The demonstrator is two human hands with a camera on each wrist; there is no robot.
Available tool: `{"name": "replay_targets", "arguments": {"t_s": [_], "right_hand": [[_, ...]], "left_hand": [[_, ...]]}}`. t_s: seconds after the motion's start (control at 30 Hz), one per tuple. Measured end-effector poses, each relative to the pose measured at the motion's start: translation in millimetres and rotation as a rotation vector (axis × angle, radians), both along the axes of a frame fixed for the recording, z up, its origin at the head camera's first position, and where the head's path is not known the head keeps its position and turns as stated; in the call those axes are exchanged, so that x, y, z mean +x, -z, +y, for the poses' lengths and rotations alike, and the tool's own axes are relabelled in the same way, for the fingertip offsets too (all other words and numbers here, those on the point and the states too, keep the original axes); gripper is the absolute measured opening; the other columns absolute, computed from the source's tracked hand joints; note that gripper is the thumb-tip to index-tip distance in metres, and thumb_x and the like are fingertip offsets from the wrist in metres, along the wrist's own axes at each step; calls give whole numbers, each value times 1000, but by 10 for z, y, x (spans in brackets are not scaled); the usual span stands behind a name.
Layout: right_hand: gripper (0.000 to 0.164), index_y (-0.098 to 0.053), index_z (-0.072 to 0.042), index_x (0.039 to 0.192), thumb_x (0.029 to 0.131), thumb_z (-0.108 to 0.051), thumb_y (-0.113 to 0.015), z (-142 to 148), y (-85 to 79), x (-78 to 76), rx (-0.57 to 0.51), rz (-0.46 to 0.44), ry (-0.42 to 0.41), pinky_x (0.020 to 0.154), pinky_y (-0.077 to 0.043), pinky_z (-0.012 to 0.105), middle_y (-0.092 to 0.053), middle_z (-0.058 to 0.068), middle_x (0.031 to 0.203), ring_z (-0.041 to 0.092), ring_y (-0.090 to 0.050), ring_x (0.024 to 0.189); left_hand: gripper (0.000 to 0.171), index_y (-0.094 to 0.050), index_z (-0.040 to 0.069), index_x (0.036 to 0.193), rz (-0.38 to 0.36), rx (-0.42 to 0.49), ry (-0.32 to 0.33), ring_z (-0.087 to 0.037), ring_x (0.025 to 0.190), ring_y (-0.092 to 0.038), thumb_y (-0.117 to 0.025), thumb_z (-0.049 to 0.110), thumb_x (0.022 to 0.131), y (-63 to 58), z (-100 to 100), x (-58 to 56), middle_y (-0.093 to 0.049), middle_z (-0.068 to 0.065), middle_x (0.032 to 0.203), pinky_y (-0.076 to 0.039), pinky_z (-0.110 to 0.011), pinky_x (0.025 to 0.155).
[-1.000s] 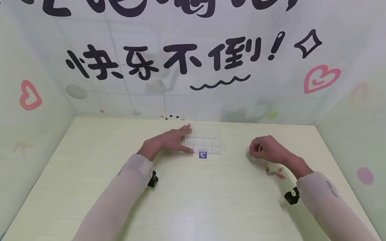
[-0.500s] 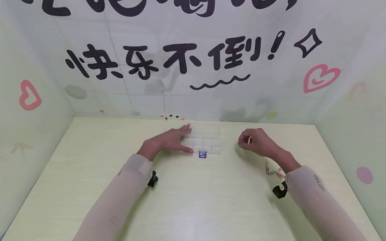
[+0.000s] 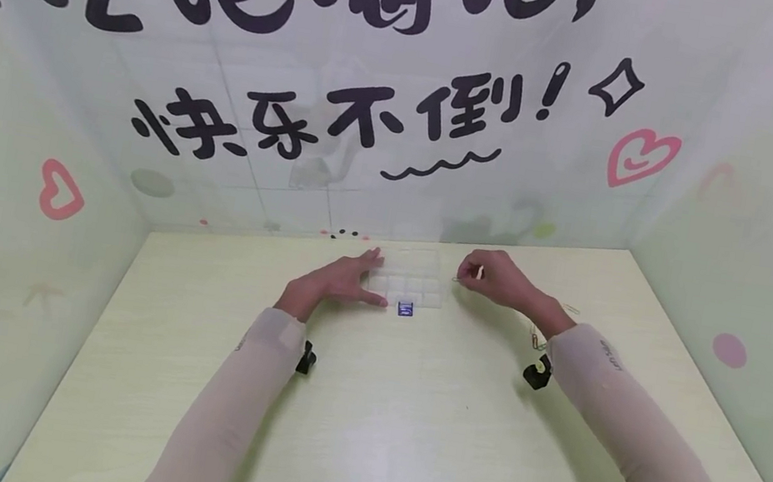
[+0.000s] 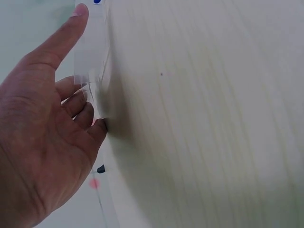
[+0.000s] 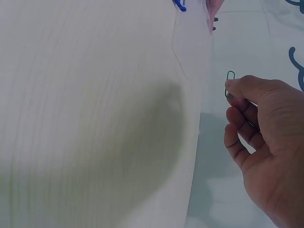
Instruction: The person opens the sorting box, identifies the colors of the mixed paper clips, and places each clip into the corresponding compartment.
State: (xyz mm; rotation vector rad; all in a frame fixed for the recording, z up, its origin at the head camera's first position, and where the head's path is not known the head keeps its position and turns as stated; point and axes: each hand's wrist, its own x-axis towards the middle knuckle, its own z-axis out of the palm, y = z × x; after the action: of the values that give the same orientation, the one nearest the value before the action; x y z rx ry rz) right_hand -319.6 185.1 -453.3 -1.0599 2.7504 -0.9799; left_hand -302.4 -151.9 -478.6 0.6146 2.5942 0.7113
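A clear plastic compartment box [image 3: 413, 287] with its lid raised at the back lies at the table's far edge. My left hand [image 3: 347, 279] holds it at the left end. The thumb lies along the box's front in the left wrist view, and the other fingers curl by its end. A blue-marked label [image 3: 405, 309] shows at the box's front. My right hand [image 3: 495, 277] is just right of the box, pinching a green paper clip [image 5: 230, 84] between thumb and index finger. Its other fingers are loosely bent.
A few paper clips [image 3: 535, 340] lie on the table [image 3: 387, 427], partly hidden behind the right forearm. A pale clip [image 3: 571, 309] lies beyond that wrist. A printed curtain wall [image 3: 371, 146] rises directly behind the box, with further panels at both sides.
My right hand has moved left and slightly away from me, from near the loose paper clips to beside the box, carrying the green paper clip. The left hand stays on the box.
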Motion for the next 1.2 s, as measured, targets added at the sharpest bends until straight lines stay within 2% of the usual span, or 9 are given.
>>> {"name": "replay_targets", "arguments": {"t_s": [0.3,0.63,0.9,1.2], "right_hand": [[6,-75,-3,95,94,3,-74,-216,37,-13,-19,-31,23,78,-54,36,-74,9,93,22,-64,87],[6,-76,-1,96,92,4,-75,-392,145,-60,-2,-3,35,84,-58,40,-75,10,93,24,-67,89],[6,-77,0,99,93,1,-76,-438,200,-59,19,6,61,87,-58,43,-76,11,96,27,-68,92],[12,-77,3,104,93,-1,-78,-409,168,-40,5,31,63,92,-59,49,-76,16,101,32,-70,97]], "left_hand": [[103,-23,7,168,6,-2,3,-31,164,-8,-78,50,93,20,-8,-8,-6,-11,178,-12,-46,133],[104,-24,7,168,13,-6,-1,-32,164,-9,-78,52,93,11,-6,-2,-7,-11,178,-13,-46,133],[104,-24,7,169,11,-6,-6,-32,164,-10,-78,53,93,38,-5,-11,-7,-10,178,-14,-46,133],[104,-24,7,168,13,-1,-9,-32,164,-11,-79,52,92,31,-6,-3,-8,-11,178,-14,-47,133]]}}
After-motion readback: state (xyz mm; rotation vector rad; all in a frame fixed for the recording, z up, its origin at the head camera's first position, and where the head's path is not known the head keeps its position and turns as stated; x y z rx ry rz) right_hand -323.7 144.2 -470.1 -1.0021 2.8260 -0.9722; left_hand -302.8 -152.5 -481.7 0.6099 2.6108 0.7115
